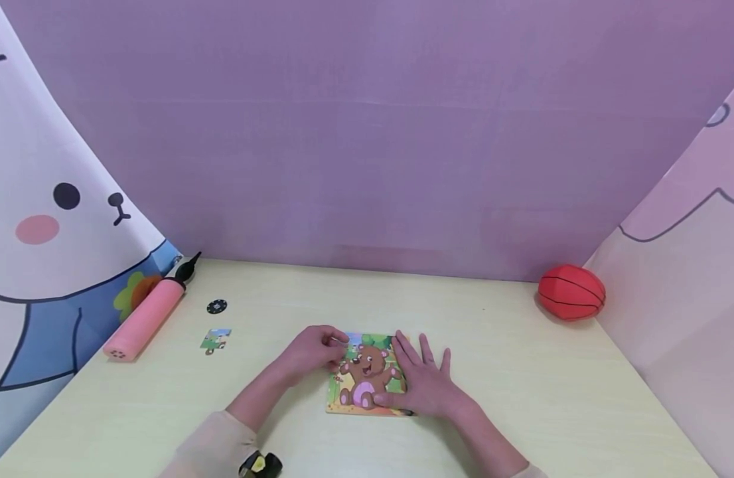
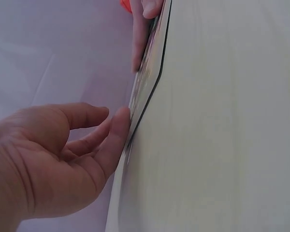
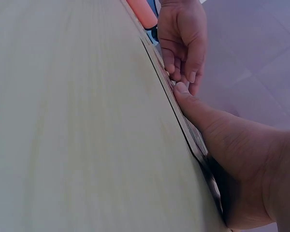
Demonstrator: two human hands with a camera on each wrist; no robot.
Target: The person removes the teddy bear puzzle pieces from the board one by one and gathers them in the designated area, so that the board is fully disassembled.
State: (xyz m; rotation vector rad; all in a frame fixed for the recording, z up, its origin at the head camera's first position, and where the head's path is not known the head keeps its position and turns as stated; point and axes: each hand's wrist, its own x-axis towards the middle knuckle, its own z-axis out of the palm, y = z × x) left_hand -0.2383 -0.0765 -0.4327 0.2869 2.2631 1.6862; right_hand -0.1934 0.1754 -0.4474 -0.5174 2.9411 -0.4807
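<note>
A square jigsaw puzzle (image 1: 367, 392) of a brown bear lies flat on the table in front of me. My left hand (image 1: 314, 350) is at its upper left edge. In the left wrist view the left fingertips (image 2: 120, 121) touch the board's edge, and the thumb stands apart with nothing pinched. My right hand (image 1: 429, 385) lies spread over the puzzle's right side, its thumb (image 3: 195, 107) across the lower part of the picture. That hand hides the puzzle's right border. A loose puzzle piece (image 1: 215, 339) with sky and grass lies off to the left.
A black round chip (image 1: 216, 306) lies behind the loose piece. At the far left is a pink hand pump (image 1: 146, 320) with a black nozzle. A red ball (image 1: 572, 293) with black lines sits at the back right corner, against the cloth walls.
</note>
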